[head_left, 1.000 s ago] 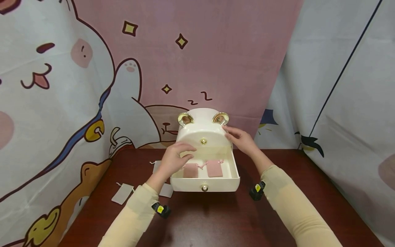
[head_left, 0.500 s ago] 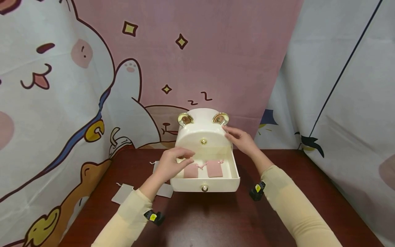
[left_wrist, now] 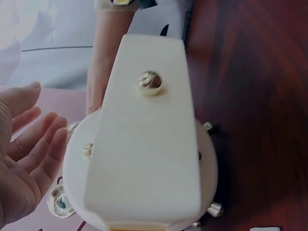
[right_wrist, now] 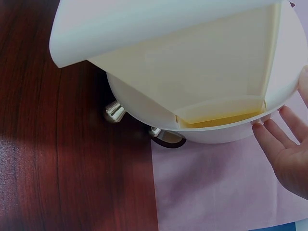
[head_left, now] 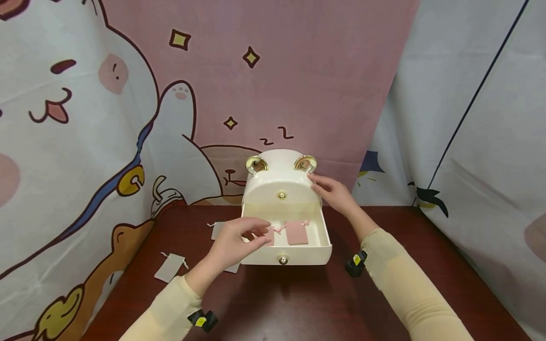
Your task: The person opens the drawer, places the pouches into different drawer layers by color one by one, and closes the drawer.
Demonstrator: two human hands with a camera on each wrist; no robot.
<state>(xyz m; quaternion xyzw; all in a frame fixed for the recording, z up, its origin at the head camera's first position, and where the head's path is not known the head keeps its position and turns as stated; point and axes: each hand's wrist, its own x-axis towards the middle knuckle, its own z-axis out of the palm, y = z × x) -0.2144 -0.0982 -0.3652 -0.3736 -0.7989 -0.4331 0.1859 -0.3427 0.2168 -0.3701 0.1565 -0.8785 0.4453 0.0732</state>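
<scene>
A cream box (head_left: 281, 163) with two gold ears stands on the table, its lower drawer (head_left: 307, 257) pulled far out. Inside the drawer lie two small pink drawstring pouches, the right one (head_left: 296, 234) in full view and the left one (head_left: 269, 237) partly behind my left hand. My left hand (head_left: 232, 242) hovers over the drawer's front left corner, fingers loosely bent and nothing in them. With relaxed fingers, my right hand (head_left: 339, 196) touches the right side of the box below its ear; its fingertips (right_wrist: 260, 130) show along the box edge in the right wrist view.
Grey drawstring pouches lie left of the box: one (head_left: 169, 267) farther out, another (head_left: 217, 229) behind my left hand, and a third (head_left: 232, 268) mostly covered by it. A patterned cloth (head_left: 324, 94) hangs behind the dark wooden table (head_left: 290, 303).
My left hand has come down and toward me, from over the back left of the drawer to its front left corner. My right hand, the box and the drawer stay put.
</scene>
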